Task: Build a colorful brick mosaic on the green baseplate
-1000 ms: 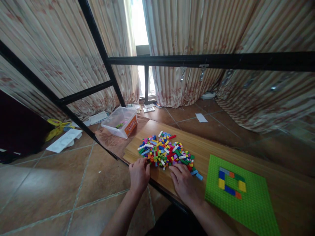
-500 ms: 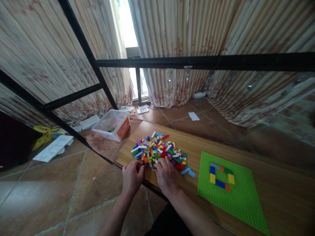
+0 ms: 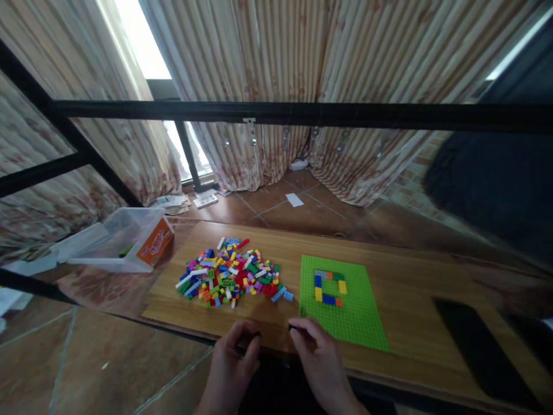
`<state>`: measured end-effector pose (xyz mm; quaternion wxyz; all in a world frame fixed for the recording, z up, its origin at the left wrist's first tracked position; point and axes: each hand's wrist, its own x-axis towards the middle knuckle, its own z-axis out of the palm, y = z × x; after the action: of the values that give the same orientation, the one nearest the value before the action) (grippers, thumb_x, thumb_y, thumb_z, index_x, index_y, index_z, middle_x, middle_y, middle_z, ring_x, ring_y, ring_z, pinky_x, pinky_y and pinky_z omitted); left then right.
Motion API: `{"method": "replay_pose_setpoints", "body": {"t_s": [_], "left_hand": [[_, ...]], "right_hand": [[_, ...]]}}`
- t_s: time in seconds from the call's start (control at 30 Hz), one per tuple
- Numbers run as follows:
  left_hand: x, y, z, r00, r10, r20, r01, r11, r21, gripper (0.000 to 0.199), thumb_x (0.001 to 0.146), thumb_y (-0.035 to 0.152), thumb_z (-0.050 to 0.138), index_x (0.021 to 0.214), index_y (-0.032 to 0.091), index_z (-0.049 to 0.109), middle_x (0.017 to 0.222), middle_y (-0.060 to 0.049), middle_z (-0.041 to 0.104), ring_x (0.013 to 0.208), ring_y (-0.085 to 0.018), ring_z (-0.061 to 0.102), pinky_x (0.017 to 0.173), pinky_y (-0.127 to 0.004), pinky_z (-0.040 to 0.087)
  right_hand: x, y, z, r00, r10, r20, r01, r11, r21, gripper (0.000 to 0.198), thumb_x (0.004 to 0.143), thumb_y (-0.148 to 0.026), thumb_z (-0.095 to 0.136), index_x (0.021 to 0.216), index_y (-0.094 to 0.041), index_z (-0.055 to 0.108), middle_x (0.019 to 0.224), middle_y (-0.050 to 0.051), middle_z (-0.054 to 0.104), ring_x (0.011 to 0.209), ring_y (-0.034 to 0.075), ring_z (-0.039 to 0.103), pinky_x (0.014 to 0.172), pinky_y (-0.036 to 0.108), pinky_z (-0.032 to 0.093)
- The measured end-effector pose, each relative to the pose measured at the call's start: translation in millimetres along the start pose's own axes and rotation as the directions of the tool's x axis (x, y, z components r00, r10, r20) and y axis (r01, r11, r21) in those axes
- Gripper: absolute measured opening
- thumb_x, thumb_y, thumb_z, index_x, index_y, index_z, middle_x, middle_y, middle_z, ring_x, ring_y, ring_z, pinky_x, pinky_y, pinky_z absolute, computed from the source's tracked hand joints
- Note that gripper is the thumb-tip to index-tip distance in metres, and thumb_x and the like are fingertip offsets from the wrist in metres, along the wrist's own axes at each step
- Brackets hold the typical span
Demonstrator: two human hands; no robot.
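My left hand (image 3: 233, 364) is closed in a pinch above the table's front edge, with a small dark piece (image 3: 257, 334) at its fingertips. My right hand (image 3: 318, 360) pinches another small dark piece (image 3: 292, 327), close to the near left corner of the green baseplate (image 3: 360, 323). Both pieces are too small to make out fully. Beyond my left hand spreads a pile of coloured toy bricks (image 3: 228, 274). On the baseplate, several bricks form a closed ring (image 3: 329, 300) in blue, yellow, orange, green and grey.
The wooden table (image 3: 415, 276) carries a dark flat object (image 3: 479, 346) at right. A clear plastic box (image 3: 116, 242) with an orange label stands left of the pile. A black metal bar (image 3: 276, 112) crosses above the far side, before striped curtains (image 3: 276, 63).
My hands have drawn back from the brick pile toward the table's front edge, each with a small dark piece. My view has turned to the right.
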<state>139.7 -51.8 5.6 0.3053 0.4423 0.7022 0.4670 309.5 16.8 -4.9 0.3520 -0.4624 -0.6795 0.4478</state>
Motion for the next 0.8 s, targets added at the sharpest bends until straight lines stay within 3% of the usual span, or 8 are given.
{"method": "replay_pose_setpoints", "body": {"t_s": [0.1,0.2,0.3,0.4,0.57,0.7,0.8], "left_hand": [[1.8,19.1,31.1,0.987,0.063,0.147,-0.063,0.998,-0.004,0.014,0.086,0.028,0.051,0.088,0.019,0.062,0.080,-0.001,0.065,0.076,-0.016,0.061,0.070,-0.024,0.048],[9.5,35.4,54.6,0.956,0.141,0.256,-0.144,0.990,-0.008,0.017,0.089,0.025,0.047,0.092,0.020,0.063,0.087,-0.002,0.067,0.083,-0.016,0.062,0.076,-0.026,0.047],[16.9,42.5,73.7,0.939,0.176,0.297,-0.184,0.983,-0.002,0.017,0.088,0.023,0.047,0.094,0.019,0.062,0.088,-0.003,0.067,0.084,-0.017,0.062,0.077,-0.028,0.048],[21.8,40.4,89.5,0.935,0.197,0.296,-0.209,0.978,0.011,0.015,0.086,0.022,0.049,0.094,0.019,0.062,0.087,-0.003,0.066,0.083,-0.017,0.062,0.077,-0.029,0.049],[29.0,28.4,102.8,0.934,0.227,0.275,-0.254,0.965,0.067,0.017,0.085,0.020,0.050,0.098,0.020,0.061,0.091,-0.003,0.067,0.086,-0.017,0.063,0.080,-0.030,0.050],[33.0,21.9,103.8,0.928,0.256,0.272,-0.293,0.950,0.104,0.015,0.086,0.021,0.050,0.095,0.021,0.062,0.091,-0.003,0.067,0.087,-0.017,0.063,0.079,-0.030,0.050],[33.2,20.3,103.2,0.925,0.275,0.261,-0.311,0.944,0.108,0.013,0.086,0.020,0.050,0.093,0.020,0.061,0.087,-0.002,0.066,0.083,-0.016,0.064,0.076,-0.028,0.051]], "right_hand": [[-4.0,20.4,-41.5,0.971,0.159,-0.178,-0.149,0.987,0.066,0.027,0.086,-0.041,0.055,0.100,-0.022,0.068,0.101,0.006,0.069,0.095,0.021,0.063,0.083,0.033,0.049],[0.0,38.9,-77.4,0.913,0.273,-0.303,-0.239,0.960,0.142,0.036,0.080,-0.048,0.060,0.102,-0.020,0.069,0.087,0.006,0.071,0.077,0.021,0.064,0.071,0.033,0.052],[6.3,52.4,-100.3,0.870,0.337,-0.360,-0.263,0.935,0.239,0.042,0.076,-0.051,0.064,0.101,-0.018,0.068,0.081,0.006,0.071,0.070,0.020,0.064,0.065,0.032,0.053],[12.5,59.5,-110.8,0.866,0.351,-0.356,-0.263,0.925,0.273,0.042,0.075,-0.050,0.064,0.101,-0.018,0.067,0.086,0.008,0.072,0.074,0.021,0.067,0.070,0.035,0.054],[26.8,61.0,-118.3,0.921,0.171,-0.351,-0.192,0.981,-0.027,0.030,0.081,-0.044,0.058,0.096,-0.021,0.069,0.095,0.008,0.072,0.087,0.025,0.067,0.084,0.041,0.051],[44.6,61.6,-121.8,0.967,-0.002,-0.254,-0.054,0.975,-0.215,0.021,0.086,-0.036,0.053,0.094,-0.023,0.069,0.094,0.005,0.071,0.087,0.022,0.065,0.081,0.038,0.050],[57.1,66.1,-122.2,0.976,-0.116,-0.185,0.058,0.956,-0.289,0.017,0.086,-0.030,0.054,0.089,-0.024,0.069,0.092,0.005,0.068,0.086,0.021,0.063,0.080,0.036,0.049]]}}
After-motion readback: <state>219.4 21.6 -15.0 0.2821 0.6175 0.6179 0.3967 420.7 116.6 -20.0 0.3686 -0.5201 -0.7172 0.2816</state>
